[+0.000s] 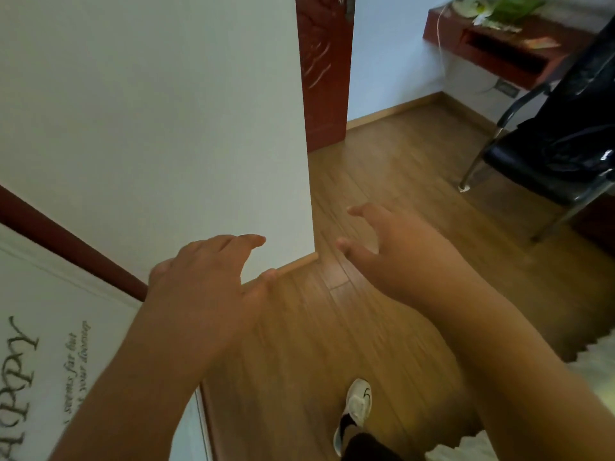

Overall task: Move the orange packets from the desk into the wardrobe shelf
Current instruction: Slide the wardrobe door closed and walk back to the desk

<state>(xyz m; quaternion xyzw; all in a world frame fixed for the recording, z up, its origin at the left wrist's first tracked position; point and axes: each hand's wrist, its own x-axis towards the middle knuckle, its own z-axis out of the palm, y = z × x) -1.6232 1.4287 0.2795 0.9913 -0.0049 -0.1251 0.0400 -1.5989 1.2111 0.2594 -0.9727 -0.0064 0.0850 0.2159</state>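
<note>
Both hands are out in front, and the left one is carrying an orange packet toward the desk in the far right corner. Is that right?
Not quite. In the head view the left hand carries nothing: its fingers are spread and bare, like those of the right hand. The rest holds: both hands are out in front, and the desk stands in the far right corner.

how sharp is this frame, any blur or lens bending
Head view: motion blur smears both hands, left hand and right hand, and the floor; the desk top right is soft, an orange packet barely readable; wide-angle bending tilts the white wall; lighting is even, without glare.
</note>
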